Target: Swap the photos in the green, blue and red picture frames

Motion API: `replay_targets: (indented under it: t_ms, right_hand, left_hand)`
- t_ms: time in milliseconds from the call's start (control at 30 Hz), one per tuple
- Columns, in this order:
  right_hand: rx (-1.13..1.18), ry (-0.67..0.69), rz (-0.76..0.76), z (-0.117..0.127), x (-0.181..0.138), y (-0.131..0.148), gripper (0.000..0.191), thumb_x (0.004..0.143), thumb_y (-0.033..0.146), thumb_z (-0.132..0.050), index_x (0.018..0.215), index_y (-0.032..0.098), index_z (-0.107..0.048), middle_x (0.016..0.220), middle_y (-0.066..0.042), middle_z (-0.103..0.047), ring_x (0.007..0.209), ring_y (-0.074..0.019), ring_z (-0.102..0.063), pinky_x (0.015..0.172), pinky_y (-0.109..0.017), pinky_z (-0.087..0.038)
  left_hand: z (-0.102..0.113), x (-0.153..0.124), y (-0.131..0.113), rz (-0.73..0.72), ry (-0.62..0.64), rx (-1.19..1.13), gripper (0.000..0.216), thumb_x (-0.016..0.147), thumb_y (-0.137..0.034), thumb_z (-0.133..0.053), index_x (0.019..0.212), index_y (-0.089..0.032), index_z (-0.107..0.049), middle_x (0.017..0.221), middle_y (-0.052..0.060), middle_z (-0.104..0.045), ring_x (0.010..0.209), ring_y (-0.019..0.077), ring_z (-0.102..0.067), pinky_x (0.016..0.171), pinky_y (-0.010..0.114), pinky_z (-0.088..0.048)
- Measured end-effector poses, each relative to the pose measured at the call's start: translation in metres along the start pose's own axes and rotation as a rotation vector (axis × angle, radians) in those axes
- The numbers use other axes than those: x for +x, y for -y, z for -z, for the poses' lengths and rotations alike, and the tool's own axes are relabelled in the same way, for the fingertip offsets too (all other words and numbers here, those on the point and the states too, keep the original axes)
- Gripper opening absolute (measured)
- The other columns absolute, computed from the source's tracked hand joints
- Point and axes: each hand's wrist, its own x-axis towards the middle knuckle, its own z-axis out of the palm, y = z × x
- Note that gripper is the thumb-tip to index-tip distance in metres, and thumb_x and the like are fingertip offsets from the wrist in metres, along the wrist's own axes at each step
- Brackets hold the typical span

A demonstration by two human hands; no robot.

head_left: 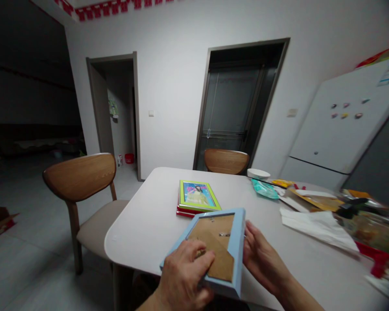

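Note:
A light blue picture frame point(237, 237) is tilted over the near edge of the table, its back turned up toward me. Brown backing board point(215, 246) fills that back, with small metal fittings on it. My left hand point(188, 270) lies over the lower left of the frame, fingers bent and pressed against the board; part of its grip is hidden. On the opposite side, my right hand point(261, 255) holds the frame's right edge. Just beyond lies a lime-green picture frame point(216, 203) with a picture of a figure in a dress, stacked on a red frame point(184, 212).
The white table point(142, 229) has rounded corners. To the right are a white paper sheet point(317, 224), a teal packet point(265, 189), a white bowl point(258, 174) and a cluttered pile. Wooden chairs point(84, 177) stand at the left and far side. A fridge point(337, 129) is behind, right.

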Motion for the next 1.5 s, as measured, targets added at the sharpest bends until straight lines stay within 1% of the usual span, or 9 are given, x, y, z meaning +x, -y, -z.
replay_targets:
  t_ms: [233,367,467,667,800,933,1267,1400,1500]
  right_hand:
    - [-0.189,0.07,-0.058,0.009,0.014,-0.029,0.041,0.069,0.037,-0.044,0.103,0.016,-0.054,0.074,-0.005,-0.067,0.061,-0.0178,-0.061,0.055,-0.027,-0.045]
    - [-0.558,-0.098,0.005,0.024,0.032,-0.04,0.045,0.065,0.028,-0.044,0.106,0.014,-0.053,0.061,-0.001,-0.064,0.049,-0.0151,-0.056,0.048,-0.025,-0.042]
    - [-0.864,-0.217,0.102,0.034,0.043,-0.049,0.047,0.061,0.024,-0.045,0.105,0.013,-0.055,0.07,-0.004,-0.065,0.06,-0.0169,-0.058,0.057,-0.026,-0.044]
    - [-1.249,-0.185,0.232,0.038,0.044,-0.057,0.046,0.061,0.022,-0.046,0.105,0.013,-0.056,0.103,-0.011,-0.058,0.093,-0.0214,-0.054,0.085,-0.031,-0.038]
    - [-1.398,-0.089,0.308,0.032,0.038,-0.054,0.041,0.062,0.019,-0.046,0.1,0.014,-0.06,0.115,-0.013,-0.049,0.106,-0.0226,-0.045,0.093,-0.032,-0.03]
    - [-1.447,-0.024,0.293,0.026,0.037,-0.052,0.03,0.067,0.02,-0.043,0.088,0.017,-0.064,0.114,-0.01,-0.05,0.105,-0.0216,-0.046,0.091,-0.03,-0.032]
    - [-1.558,-0.114,0.341,0.019,0.044,-0.052,0.03,0.07,0.018,-0.041,0.088,0.02,-0.064,0.099,-0.007,-0.057,0.091,-0.0193,-0.049,0.079,-0.027,-0.035]
    - [-1.538,-0.109,0.402,0.0,0.062,-0.05,0.029,0.075,0.022,-0.04,0.094,0.018,-0.062,0.096,-0.008,-0.059,0.09,-0.0185,-0.048,0.078,-0.026,-0.033]
    - [-1.524,-0.097,0.388,-0.018,0.082,-0.056,0.027,0.078,0.025,-0.04,0.082,0.017,-0.065,0.083,-0.008,-0.06,0.083,-0.0175,-0.05,0.073,-0.025,-0.034]
  left_hand:
    - [-0.043,-0.019,0.015,-0.108,0.246,0.174,0.053,0.064,-0.023,-0.054,0.116,-0.019,-0.043,0.119,0.014,-0.049,0.11,0.0278,-0.044,0.091,0.039,-0.036]
    - [-0.07,-0.02,0.014,-0.083,0.305,0.216,0.042,0.074,-0.024,-0.045,0.115,-0.019,-0.044,0.121,0.014,-0.047,0.111,0.0282,-0.042,0.089,0.039,-0.039]
    - [-0.079,-0.017,0.009,-0.054,0.332,0.218,0.036,0.079,-0.021,-0.039,0.114,-0.018,-0.044,0.121,0.014,-0.048,0.112,0.0275,-0.041,0.088,0.039,-0.04]
    - [-0.063,-0.01,0.002,-0.001,0.427,0.093,0.044,0.067,-0.025,-0.057,0.11,-0.017,-0.048,0.121,0.012,-0.047,0.11,0.027,-0.043,0.091,0.039,-0.036]
    - [-0.043,-0.004,0.02,0.205,0.314,0.03,0.049,0.066,-0.031,-0.059,0.112,-0.018,-0.048,0.122,0.011,-0.046,0.112,0.0249,-0.041,0.098,0.041,-0.026]
    - [-0.034,-0.002,0.05,0.458,0.255,0.057,0.065,0.062,-0.028,-0.06,0.121,-0.009,-0.039,0.13,0.016,-0.035,0.121,0.0266,-0.027,0.101,0.038,-0.019]
    - [-0.042,-0.011,0.066,0.491,0.186,-0.05,0.072,0.06,-0.025,-0.056,0.125,-0.004,-0.032,0.132,0.015,-0.031,0.123,0.0224,-0.023,0.102,0.031,-0.019]
    - [-0.046,-0.013,0.07,0.504,0.119,-0.06,0.072,0.06,-0.022,-0.053,0.125,-0.001,-0.029,0.134,0.016,-0.027,0.124,0.0227,-0.02,0.103,0.031,-0.017]
    - [-0.047,-0.013,0.069,0.526,0.109,-0.055,0.071,0.061,-0.02,-0.051,0.125,0.001,-0.029,0.134,0.017,-0.026,0.125,0.0229,-0.019,0.104,0.031,-0.016]
